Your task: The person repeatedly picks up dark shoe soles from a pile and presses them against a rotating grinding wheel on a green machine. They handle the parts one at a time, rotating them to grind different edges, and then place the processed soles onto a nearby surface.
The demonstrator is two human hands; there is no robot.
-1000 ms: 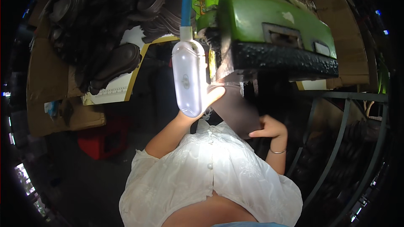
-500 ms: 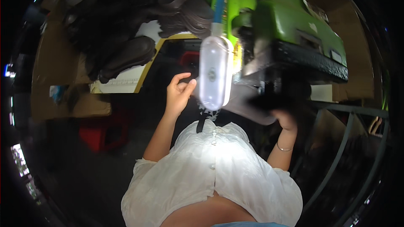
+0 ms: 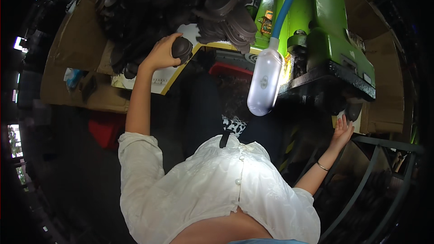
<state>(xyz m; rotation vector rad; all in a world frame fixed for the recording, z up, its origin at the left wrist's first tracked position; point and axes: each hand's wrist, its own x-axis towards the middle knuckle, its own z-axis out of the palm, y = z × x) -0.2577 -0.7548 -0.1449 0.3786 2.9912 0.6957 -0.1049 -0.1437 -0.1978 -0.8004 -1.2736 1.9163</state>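
Note:
At the far left my left hand (image 3: 159,55) is closed round the rounded end of a dark grey shoe sole (image 3: 182,49), over the white table edge beside a big heap of similar soles (image 3: 169,0). My right hand (image 3: 342,132) is stretched out to the right, palm up with its fingers apart. Just above its fingertips is a dark, rounded piece (image 3: 354,109) like the end of a sole; whether they touch I cannot tell. A green machine (image 3: 332,45) stands between the hands, and its black lower part hides some of the space beneath.
A lit oval lamp (image 3: 263,81) hangs from a blue hose (image 3: 288,4) before the machine. Cardboard (image 3: 74,49) stands at the left, and another box (image 3: 384,86) at the right. A metal rail (image 3: 368,176) runs along the lower right. A red stool (image 3: 106,129) is low at the left.
My left hand has moved left and forward to the heap and gripped a sole. My right hand has moved outward to the right, and the sole it held has left it.

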